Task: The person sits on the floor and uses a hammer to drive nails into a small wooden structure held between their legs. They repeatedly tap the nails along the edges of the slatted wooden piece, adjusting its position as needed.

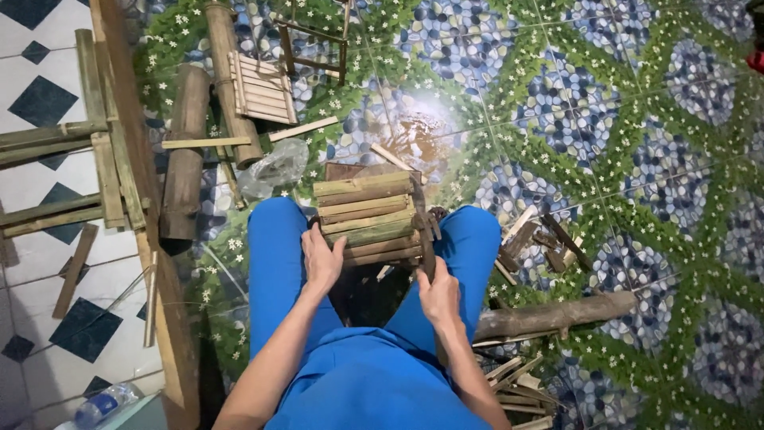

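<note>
Both hands, left point(321, 261) and right point(438, 295), grip the slatted bamboo piece point(370, 216) between them at its sides.

The floor point(605, 119) is covered with tiles printed with blue-grey pebbles, green leaves and small white flowers. A bright patch of light point(414, 127) reflects on it near the middle. On the left side the floor changes to white tiles with dark blue diamonds point(40, 99). Between the two floors runs a long wooden plank point(135, 159).
</note>
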